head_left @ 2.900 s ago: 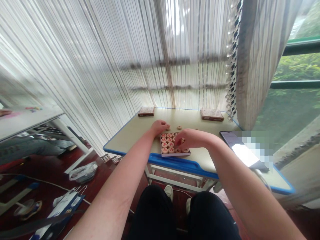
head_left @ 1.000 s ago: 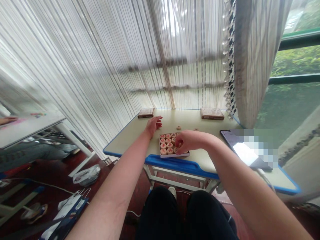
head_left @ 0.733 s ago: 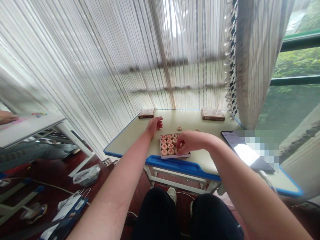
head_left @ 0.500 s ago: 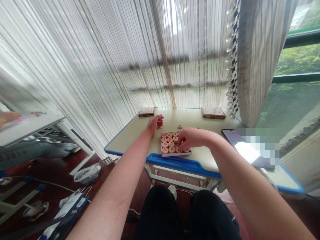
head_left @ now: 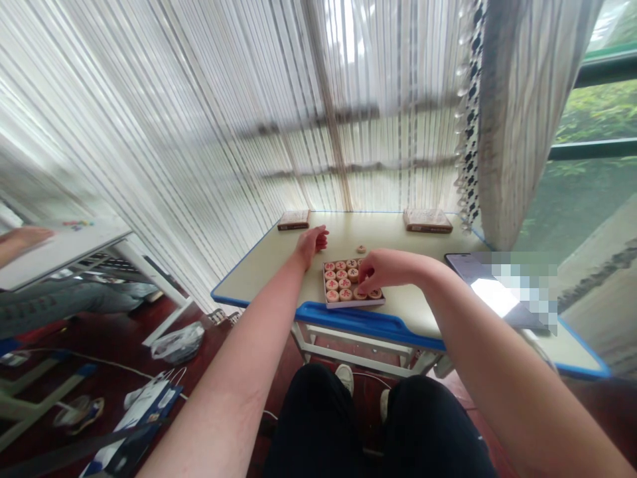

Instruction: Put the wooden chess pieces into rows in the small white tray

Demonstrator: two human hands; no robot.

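Note:
A shallow box (head_left: pixel 356 303) sits near the front edge of the table, filled with round wooden Chinese chess pieces (head_left: pixel 344 283) marked with red and dark characters. My right hand (head_left: pixel 374 271) reaches over the box's right side, fingers pinched on a chess piece (head_left: pixel 359 293) in the front row. It hides part of the pieces beneath it. Beyond the box lies a loose chess piece (head_left: pixel 361 249). My left hand (head_left: pixel 313 242) rests on the table left of the box, fingers loosely bent and apart, with nothing in it.
The pale table (head_left: pixel 259 265) has a blue rim. Two flat brown boxes, one left (head_left: pixel 293 220) and one right (head_left: pixel 428 220), lie at its back edge. A tablet-like device (head_left: pixel 460 265) is at the right. At another table, a person's hand (head_left: pixel 32 236) shows. Bags (head_left: pixel 176 342) lie on the floor.
The view has shifted slightly. My right hand stays pinched at the same part of the box, and my left hand's fingers have curled in a little. The small piece right of the loose one is no longer visible.

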